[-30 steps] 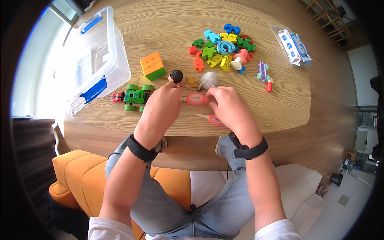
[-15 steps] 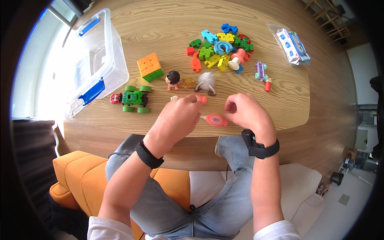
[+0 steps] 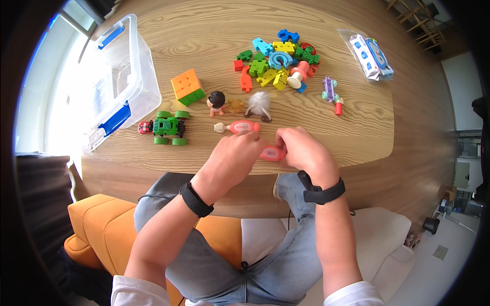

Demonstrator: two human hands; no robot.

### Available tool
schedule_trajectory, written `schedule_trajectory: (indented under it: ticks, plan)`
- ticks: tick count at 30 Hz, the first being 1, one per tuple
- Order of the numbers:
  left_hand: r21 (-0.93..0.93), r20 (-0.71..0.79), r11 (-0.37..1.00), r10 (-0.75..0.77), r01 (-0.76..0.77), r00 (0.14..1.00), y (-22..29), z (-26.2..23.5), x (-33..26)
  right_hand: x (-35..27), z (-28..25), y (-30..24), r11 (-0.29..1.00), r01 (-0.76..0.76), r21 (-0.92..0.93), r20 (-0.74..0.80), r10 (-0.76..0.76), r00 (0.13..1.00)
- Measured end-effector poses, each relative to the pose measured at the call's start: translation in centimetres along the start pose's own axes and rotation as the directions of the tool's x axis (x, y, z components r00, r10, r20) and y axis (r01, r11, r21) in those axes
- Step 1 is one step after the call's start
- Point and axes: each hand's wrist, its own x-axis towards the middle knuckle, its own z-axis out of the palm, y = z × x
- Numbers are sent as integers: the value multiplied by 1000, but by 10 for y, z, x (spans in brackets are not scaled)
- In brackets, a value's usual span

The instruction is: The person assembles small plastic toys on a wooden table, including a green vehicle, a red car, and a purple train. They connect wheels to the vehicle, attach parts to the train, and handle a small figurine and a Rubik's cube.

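A pink bottle-shaped toy lies near the table's front edge, between my two hands. My left hand is closed at its left end, covering its narrow neck. At its other end, my right hand pinches it with bent fingers; some fingertips are hidden. Just beyond my left hand rests a second pink bottle-shaped toy with a cream top. Behind these stand a small doll with dark hair, an amber-coloured little figure and a white fluffy toy.
To the left are a green toy truck, a puzzle cube and a clear bin with blue latches. Colourful toy blocks are heaped at the back. Farther right lie a purple toy, a red cylinder and a wipes pack.
My left hand has come off the far pink toy, toward me and onto the nearer one. My right hand has moved left onto the nearer toy's end. The view has shifted slightly.
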Motion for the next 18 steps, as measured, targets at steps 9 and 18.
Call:
schedule_trajectory:
  ticks: [9,18]
  plan:
    - [-21,-22,1000,-17,17,1000,-2,-11,-2,7,1,-8,998,37,53,-13,-36,999]
    - [50,-39,993,-101,103,994,-12,-25,-9,12,11,-28,978,176,110,-114,-163,980]
